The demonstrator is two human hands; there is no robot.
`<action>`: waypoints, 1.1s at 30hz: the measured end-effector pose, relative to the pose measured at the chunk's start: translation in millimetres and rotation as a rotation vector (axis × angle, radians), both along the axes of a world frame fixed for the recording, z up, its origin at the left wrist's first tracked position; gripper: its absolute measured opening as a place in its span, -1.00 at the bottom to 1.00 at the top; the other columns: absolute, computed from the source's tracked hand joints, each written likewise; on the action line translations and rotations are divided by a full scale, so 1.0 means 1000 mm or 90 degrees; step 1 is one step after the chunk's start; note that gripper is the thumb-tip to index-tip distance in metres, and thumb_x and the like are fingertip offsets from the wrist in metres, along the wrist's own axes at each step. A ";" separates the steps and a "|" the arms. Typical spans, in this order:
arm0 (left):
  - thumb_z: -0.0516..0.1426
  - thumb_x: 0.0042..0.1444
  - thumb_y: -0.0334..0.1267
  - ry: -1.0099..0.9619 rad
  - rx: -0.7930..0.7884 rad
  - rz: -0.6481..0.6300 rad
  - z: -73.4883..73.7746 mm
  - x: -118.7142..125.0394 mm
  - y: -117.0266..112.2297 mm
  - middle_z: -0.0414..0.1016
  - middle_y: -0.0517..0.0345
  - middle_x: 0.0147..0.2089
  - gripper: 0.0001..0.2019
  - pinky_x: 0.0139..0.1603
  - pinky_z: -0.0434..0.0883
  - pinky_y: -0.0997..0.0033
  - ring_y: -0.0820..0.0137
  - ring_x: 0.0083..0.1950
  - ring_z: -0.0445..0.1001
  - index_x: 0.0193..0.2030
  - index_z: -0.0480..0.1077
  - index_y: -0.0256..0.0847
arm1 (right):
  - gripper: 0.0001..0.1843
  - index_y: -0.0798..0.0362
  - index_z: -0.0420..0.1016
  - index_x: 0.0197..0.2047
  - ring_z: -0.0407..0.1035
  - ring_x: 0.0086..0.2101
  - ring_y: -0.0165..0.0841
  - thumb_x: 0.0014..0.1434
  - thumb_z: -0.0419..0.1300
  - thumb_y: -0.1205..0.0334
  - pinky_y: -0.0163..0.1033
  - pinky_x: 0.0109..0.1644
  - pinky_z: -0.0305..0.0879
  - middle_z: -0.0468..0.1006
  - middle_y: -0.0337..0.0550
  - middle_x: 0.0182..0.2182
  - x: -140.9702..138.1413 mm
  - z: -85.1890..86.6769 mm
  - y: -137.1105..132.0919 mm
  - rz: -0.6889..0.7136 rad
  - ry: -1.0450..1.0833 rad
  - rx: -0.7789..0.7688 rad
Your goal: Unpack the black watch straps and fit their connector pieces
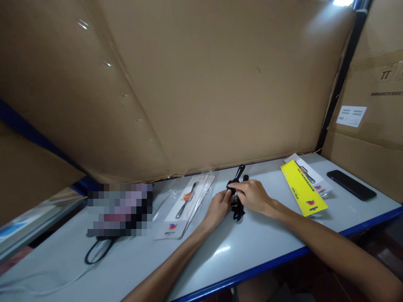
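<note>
In the head view, a black spokeshave [240, 171] is held just above the table, one handle pointing up and away. My left hand [218, 207] is closed around its lower part, with the thumb near the middle. My right hand [253, 197] is closed too, its fingertips pressed on the middle of the same tool. Beneath and beside it, a second black spokeshave [237, 215] lies on the white table [220, 260], partly covered by my hands. Small details around the blade are hidden by my fingers.
Left of my hands lie clear packages with printed cards [189, 201]. To the right are a yellow card [302, 186], a white printed card [317, 180] and a black phone [351, 184]. A blurred-out object [122, 209] with a black loop sits far left. Cardboard [220, 84] walls the back.
</note>
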State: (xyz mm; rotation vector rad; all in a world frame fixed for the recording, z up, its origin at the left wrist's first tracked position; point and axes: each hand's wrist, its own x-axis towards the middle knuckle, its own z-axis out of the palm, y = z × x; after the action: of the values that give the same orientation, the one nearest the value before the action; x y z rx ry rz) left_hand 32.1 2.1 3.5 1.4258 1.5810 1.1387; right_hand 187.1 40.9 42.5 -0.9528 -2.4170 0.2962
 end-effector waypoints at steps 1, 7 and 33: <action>-0.05 0.17 0.18 -0.003 -0.001 0.001 0.000 0.000 0.000 0.09 0.35 -0.73 -0.55 -0.62 0.03 0.46 0.51 -0.71 0.07 -0.53 0.17 -0.13 | -0.59 -0.15 0.57 0.10 0.52 -0.13 -0.33 0.28 0.07 0.35 -0.28 -0.03 0.29 0.66 -0.21 -0.07 0.000 0.000 0.000 0.010 0.002 0.000; -0.06 0.14 0.22 0.014 -0.007 0.008 0.000 -0.001 0.001 0.09 0.35 -0.73 -0.52 -0.63 0.00 0.45 0.52 -0.71 0.06 -0.54 0.18 -0.14 | -0.61 -0.13 0.61 0.03 0.53 -0.15 -0.29 0.26 0.07 0.37 -0.26 -0.07 0.29 0.67 -0.18 -0.11 -0.001 0.000 0.002 -0.041 -0.040 0.011; -0.03 0.13 0.24 -0.017 -0.005 0.009 -0.001 -0.001 0.000 0.07 0.36 -0.75 -0.51 -0.65 -0.01 0.47 0.53 -0.73 0.06 -0.55 0.19 -0.15 | -0.58 -0.12 0.59 0.05 0.54 -0.18 -0.30 0.25 0.06 0.39 -0.27 -0.11 0.30 0.67 -0.19 -0.13 0.000 0.001 0.003 -0.053 -0.047 0.032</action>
State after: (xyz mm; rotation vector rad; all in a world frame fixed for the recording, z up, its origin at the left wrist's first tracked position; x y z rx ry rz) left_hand 31.4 2.5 2.0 1.3919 1.5774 1.1534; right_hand 187.5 43.7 43.1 -1.0555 -2.4321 0.1729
